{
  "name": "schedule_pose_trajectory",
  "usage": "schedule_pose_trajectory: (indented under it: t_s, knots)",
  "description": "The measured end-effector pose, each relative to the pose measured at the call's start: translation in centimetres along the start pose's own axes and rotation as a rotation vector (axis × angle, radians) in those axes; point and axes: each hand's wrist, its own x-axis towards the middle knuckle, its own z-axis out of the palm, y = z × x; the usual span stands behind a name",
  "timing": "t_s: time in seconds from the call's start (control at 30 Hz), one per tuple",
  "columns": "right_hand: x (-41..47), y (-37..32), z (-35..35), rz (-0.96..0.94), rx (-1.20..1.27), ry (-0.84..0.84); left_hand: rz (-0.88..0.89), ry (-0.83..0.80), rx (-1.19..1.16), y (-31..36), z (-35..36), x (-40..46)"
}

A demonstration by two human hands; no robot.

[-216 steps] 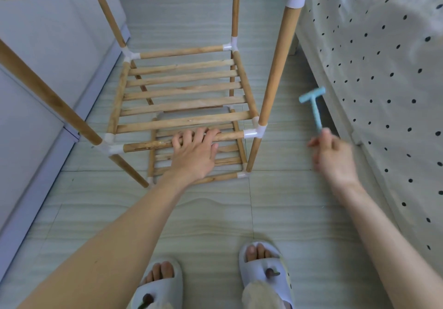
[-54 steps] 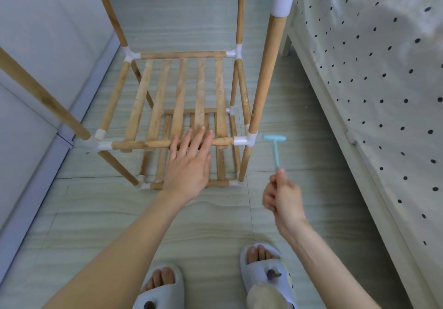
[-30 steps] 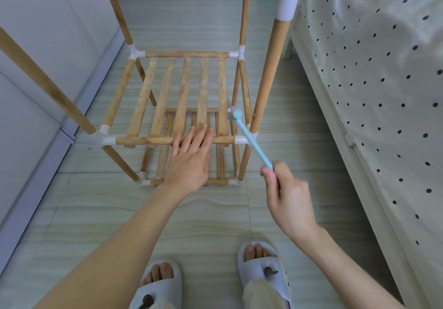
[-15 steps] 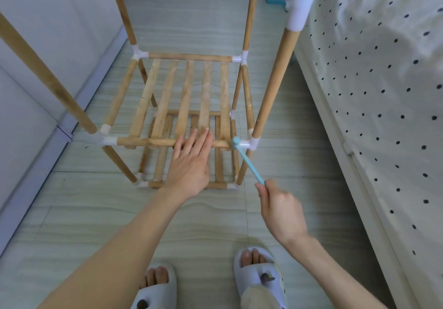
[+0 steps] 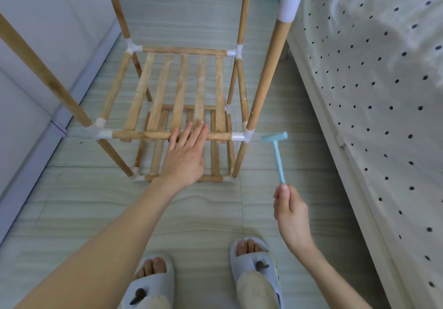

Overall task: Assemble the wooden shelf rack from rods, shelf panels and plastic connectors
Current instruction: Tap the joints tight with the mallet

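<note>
The wooden shelf rack (image 5: 262,74) stands on the floor in front of me, its rods joined by white plastic connectors (image 5: 241,136). A slatted shelf panel (image 5: 182,88) fills the middle tier, and a lower one shows beneath it. My left hand (image 5: 185,156) lies flat with straight fingers on the front rod (image 5: 143,135) of the middle tier. My right hand (image 5: 288,207) grips the handle end of a small light-blue plastic hammer (image 5: 276,150). The hammer head is raised just right of the front right connector, not touching it.
A bed with a white dotted cover (image 5: 374,107) runs along the right side, close to the rack. A grey wall and skirting (image 5: 36,107) border the left. My two feet in pale slippers (image 5: 254,272) stand on the tiled floor.
The hammer head has swung back from the front right connector to the right and now points up. My left hand stays on the front rod.
</note>
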Motion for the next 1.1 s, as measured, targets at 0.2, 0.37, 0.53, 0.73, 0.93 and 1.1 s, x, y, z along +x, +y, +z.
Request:
schedule_pose_trajectory:
  t_s: [0.2,0.37,0.53,0.73,0.93,1.1]
  knots:
    - [2.6,-3.1,2.8,0.544,0.631,0.013,-0.006,-0.005,0.007,0.1,0.1,0.1]
    - [2.9,-3.2,2.4,0.546,0.799,0.119,0.001,0.003,0.012,-0.2,0.2,0.2]
    - [1.6,-4.5,4.7,0.596,0.513,-0.270,0.014,-0.011,0.010,-0.2,0.2,0.3]
    - [4.3,-6.0,4.4,0.592,0.951,-0.140,0.049,0.224,-0.525,-2.5,-0.5,-1.3]
    - [5.8,-9.4,8.1,0.493,0.800,-0.088,-0.595,0.845,-0.857,-8.3,-1.8,-4.8]
    - [8.4,-11.1,9.0,0.521,0.895,0.057,-0.652,0.577,-1.108,-13.1,-4.6,-3.0]
